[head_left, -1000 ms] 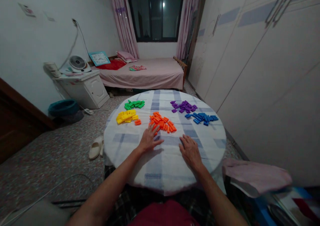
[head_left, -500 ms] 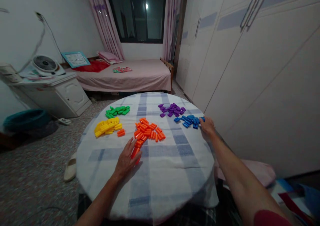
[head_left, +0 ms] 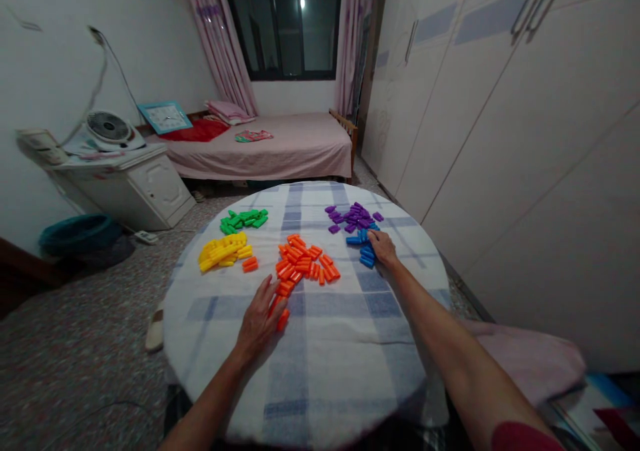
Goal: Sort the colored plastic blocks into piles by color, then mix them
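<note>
My left hand (head_left: 261,312) lies over the near end of the orange plastic blocks (head_left: 300,259), its fingers spread and touching a few of them. Beside the small ribbed blue blocks (head_left: 367,252), my right hand (head_left: 384,247) rests with its fingers bent against the pile, partly covering it. Just beyond the blue pile are the purple blocks (head_left: 354,216). Yellow blocks (head_left: 225,250) are heaped on the left, and green blocks (head_left: 244,220) lie behind them. A lone orange piece (head_left: 250,264) sits apart, near the yellow heap.
The round table (head_left: 340,371) has a white and blue checked cloth. Behind it stands a bed (head_left: 300,141); a white wardrobe (head_left: 500,171) lines the right side. A cabinet (head_left: 145,184) with a fan (head_left: 111,128) stands at the left, near a teal basket (head_left: 80,234).
My right hand has moved left across the table, and the blue blocks have shifted left with it, closer together. My left hand stays over the orange blocks. The view has turned slightly left.
</note>
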Motion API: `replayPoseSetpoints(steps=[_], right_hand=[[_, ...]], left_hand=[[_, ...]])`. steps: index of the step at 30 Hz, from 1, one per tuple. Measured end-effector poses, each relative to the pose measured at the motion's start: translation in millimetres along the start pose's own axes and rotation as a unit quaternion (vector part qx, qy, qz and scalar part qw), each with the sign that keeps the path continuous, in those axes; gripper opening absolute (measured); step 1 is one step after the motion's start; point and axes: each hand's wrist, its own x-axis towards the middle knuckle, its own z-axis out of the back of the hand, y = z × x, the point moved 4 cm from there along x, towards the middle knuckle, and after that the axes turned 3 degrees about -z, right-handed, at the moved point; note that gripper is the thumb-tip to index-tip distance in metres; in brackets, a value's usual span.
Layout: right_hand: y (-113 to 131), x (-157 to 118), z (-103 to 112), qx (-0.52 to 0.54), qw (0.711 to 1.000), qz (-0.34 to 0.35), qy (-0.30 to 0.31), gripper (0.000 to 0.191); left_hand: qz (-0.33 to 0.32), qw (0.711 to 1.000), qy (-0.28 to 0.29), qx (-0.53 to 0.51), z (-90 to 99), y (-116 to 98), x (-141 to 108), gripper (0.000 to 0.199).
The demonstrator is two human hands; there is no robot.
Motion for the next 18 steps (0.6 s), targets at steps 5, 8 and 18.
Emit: replayPoseSetpoints(steps=[5,8,18], right_hand=[[56.7,-30.6,-47.1,0.07,0.995,0.056,0.033,0.042],[83.7,-45.3,-59.3,0.107,0.989,0.094,0.047,0.044],[16.7,-73.7,-2.7,0.11,0.986,0.033,-0.124,0.053]], left_hand=[[-0.015,1.0,-0.022,-0.016,-4.0,-2.2,-1.0,0.019],[0.045,0.997,-0.038,-0.059,-2.8,3.7,-2.8,0.032],[0.322,0.93,-0.175,-0.029,56.5,169.9,9.6,0.05]])
